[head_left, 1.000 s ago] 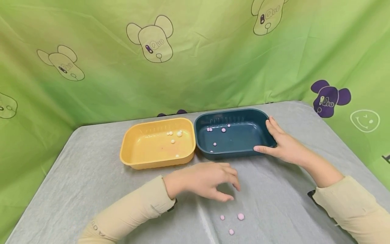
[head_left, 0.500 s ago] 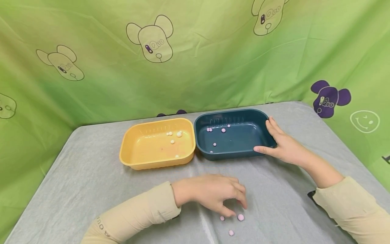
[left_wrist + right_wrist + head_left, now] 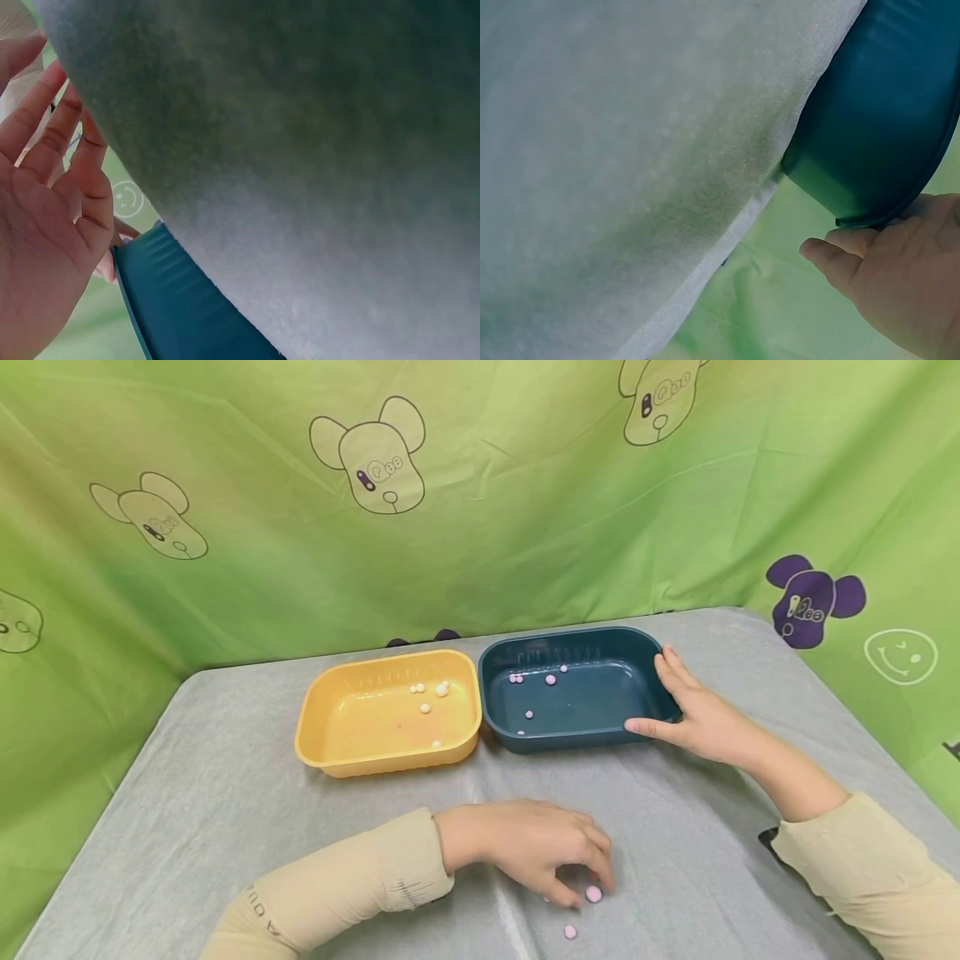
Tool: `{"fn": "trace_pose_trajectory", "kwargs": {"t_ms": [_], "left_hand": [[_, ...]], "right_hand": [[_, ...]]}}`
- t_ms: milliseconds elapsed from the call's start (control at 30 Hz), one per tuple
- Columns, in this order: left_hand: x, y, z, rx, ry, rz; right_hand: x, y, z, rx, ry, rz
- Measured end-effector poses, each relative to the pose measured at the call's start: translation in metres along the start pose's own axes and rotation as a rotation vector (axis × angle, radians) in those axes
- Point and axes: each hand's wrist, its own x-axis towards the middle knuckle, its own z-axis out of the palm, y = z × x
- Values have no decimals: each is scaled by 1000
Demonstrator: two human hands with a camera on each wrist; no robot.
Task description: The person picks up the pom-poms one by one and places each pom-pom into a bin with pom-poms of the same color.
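My left hand (image 3: 532, 843) reaches low over the grey cloth, fingers bent downward. Its thumb and forefinger stand on either side of a larger pink ball (image 3: 593, 893), with no clear grip on it. A smaller pink ball (image 3: 570, 932) lies nearer the front; another is almost hidden by the thumb. My right hand (image 3: 701, 714) rests at the right end of a dark blue basin (image 3: 577, 743), thumb on the front rim and fingers straight along the side. In the right wrist view, that hand (image 3: 915, 277) touches the basin's outer wall (image 3: 877, 112).
Several pink balls (image 3: 551, 680) lie inside the dark blue basin. Beside it on the left stands a yellow basin (image 3: 390, 766) holding several white balls (image 3: 442, 690). A green printed curtain (image 3: 510, 543) hangs behind the cloth-covered table (image 3: 195, 793).
My left hand has moved down and slightly right, from in front of the basins to the larger pink ball. One small pink ball is now mostly covered. My right hand has stayed put.
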Motion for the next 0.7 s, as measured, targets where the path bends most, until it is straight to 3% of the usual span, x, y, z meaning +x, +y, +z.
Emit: {"fn": "trace_pose_trajectory", "kwargs": {"t_ms": [367,700], "left_hand": [[4,-1,3,-3,-28,-6],[3,-4,1,-17,-5,-36]], "right_hand": [[-1,-1,-1,-3,-2,3],[-2,-2,0,-4,-3,4]]}}
